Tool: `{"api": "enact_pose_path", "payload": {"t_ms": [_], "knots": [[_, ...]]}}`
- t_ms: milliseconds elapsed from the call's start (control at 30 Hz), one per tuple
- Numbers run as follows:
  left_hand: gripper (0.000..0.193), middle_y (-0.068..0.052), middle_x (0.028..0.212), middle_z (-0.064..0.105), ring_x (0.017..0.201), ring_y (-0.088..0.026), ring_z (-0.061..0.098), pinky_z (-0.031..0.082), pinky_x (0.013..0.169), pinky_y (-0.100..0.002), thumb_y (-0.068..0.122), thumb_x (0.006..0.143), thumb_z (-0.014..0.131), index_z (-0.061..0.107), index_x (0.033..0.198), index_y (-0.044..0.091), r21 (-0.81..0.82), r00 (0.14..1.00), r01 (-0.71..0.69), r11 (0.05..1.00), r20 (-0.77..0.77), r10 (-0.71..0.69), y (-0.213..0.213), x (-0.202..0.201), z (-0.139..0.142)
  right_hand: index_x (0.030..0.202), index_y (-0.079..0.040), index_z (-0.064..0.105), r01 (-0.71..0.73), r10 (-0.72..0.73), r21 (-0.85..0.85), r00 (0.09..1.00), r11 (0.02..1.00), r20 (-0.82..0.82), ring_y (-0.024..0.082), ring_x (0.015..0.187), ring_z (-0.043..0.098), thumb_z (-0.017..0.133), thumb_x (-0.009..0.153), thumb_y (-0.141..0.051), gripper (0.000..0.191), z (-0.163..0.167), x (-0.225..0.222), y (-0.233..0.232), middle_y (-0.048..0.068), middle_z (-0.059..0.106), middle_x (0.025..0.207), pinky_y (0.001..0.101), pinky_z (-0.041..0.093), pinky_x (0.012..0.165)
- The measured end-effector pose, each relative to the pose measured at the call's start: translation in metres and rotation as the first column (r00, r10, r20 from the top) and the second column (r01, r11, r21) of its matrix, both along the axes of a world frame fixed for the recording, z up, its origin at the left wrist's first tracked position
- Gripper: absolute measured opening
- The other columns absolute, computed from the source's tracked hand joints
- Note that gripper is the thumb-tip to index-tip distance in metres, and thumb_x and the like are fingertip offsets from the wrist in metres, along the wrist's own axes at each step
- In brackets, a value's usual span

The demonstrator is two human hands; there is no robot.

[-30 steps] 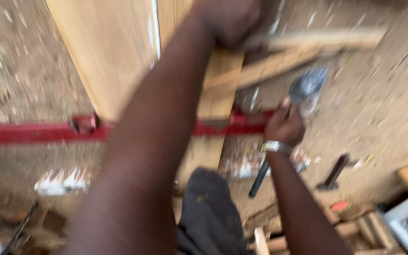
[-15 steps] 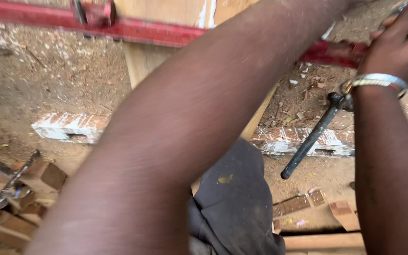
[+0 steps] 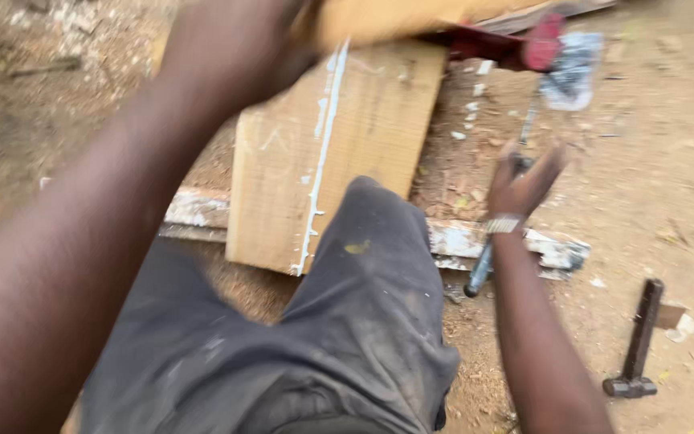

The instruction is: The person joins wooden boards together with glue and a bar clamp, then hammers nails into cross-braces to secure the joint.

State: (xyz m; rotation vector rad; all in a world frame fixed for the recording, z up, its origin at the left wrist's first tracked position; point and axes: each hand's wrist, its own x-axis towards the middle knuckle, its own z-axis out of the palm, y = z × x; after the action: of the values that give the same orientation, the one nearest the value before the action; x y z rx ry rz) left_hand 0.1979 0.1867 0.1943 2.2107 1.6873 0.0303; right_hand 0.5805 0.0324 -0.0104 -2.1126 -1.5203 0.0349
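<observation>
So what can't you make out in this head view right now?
- Left hand: motion-blurred; its grip on the board unclear.
- Right hand: its fingers hide how it holds the clamp's screw handle.
- Red clamp: blurred, cut by the top edge.

One hammer (image 3: 634,341), two boards (image 3: 327,153), one clamp (image 3: 516,48).

Tan wooden board (image 3: 347,137) with white glue line (image 3: 323,153), red clamp (image 3: 508,48), dark hammer (image 3: 638,341)

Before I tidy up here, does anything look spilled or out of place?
White glue has run in a line down the joint of the wooden boards. A hammer lies loose on the dirt, apart from the right hand.
</observation>
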Motion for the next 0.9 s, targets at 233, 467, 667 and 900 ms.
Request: {"api": "enact_pose_path", "payload": {"t_ms": [233, 467, 667, 900], "knots": [[0.047, 0.002, 0.134, 0.067, 0.125, -0.023, 0.061, 0.044, 0.107, -0.053, 0.046, 0.091, 0.07, 0.062, 0.136, 0.038, -0.132, 0.955, 0.109, 0.985, -0.26, -0.14, -0.105, -0.033, -0.091, 0.136, -0.006, 0.062, 0.039, -0.11, -0.304, 0.97, 0.952, -0.218, 0.041, 0.122, 0.063, 0.06, 0.105, -0.045, 0.049, -0.033, 0.034, -0.116, 0.022, 0.068, 0.129, 0.0524, 0.049, 0.108], [0.095, -0.003, 0.163, 0.034, 0.152, -0.027, 0.023, -0.006, 0.114, -0.074, 0.079, 0.075, 0.061, 0.04, 0.154, 0.031, 0.179, 0.985, -0.069, 0.981, 0.171, 0.038, -0.141, -0.054, -0.214, 0.121, -0.006, 0.073, 0.012, -0.046, -0.463, 0.997, 0.886, -0.062, 0.04, 0.109, 0.06, 0.056, 0.097, -0.051, 0.054, -0.064, 0.055, -0.113, 0.023, 0.069, 0.107, 0.052, 0.044, 0.1], [0.079, -0.004, 0.167, 0.04, 0.158, -0.028, 0.031, -0.008, 0.118, -0.077, 0.075, 0.1, 0.039, 0.046, 0.158, 0.022, 0.254, 0.957, -0.259, 0.932, 0.196, 0.213, -0.168, -0.065, -0.27, 0.106, -0.011, 0.073, 0.082, -0.073, -0.144, 0.995, 0.986, 0.067, 0.03, 0.125, 0.061, 0.045, 0.111, -0.036, 0.038, -0.09, 0.072, -0.14, 0.01, 0.072, 0.113, 0.0622, 0.01, 0.122], [0.063, -0.009, 0.156, 0.05, 0.152, -0.034, 0.04, -0.003, 0.119, -0.075, 0.067, 0.107, 0.049, 0.061, 0.146, 0.019, 0.202, 0.955, -0.26, 0.944, 0.195, 0.222, -0.168, -0.052, -0.252, 0.1, -0.015, 0.075, 0.112, -0.075, -0.293, 0.988, 0.95, 0.135, 0.024, 0.114, 0.063, 0.048, 0.106, -0.038, 0.036, -0.092, 0.086, -0.147, 0.005, 0.073, 0.102, 0.0605, 0.014, 0.122]]}}
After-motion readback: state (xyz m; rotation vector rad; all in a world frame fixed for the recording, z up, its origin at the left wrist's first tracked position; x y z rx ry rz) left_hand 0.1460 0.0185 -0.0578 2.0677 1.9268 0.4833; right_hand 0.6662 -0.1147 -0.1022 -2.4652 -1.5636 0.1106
